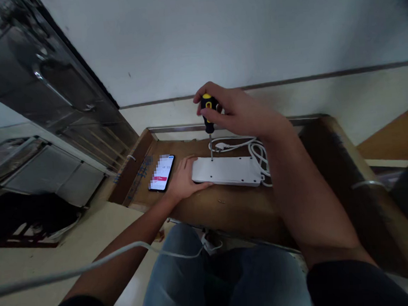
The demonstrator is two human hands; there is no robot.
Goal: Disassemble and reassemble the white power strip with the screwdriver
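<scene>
A white power strip (226, 171) lies back side up on a low wooden table (243, 206). My right hand (238, 110) is closed round the black and yellow handle of a screwdriver (208, 117), held upright with its tip on the strip's far edge. My left hand (185, 178) grips the strip's left end, fingers curled round it. The strip's white cable (256, 151) is coiled behind it and to its right.
A smartphone (162, 172) with a lit screen lies on the table left of my left hand. A white cable (93, 265) runs across my lap. A dark glass-fronted cabinet (43, 81) stands at the left. The wall is right behind the table.
</scene>
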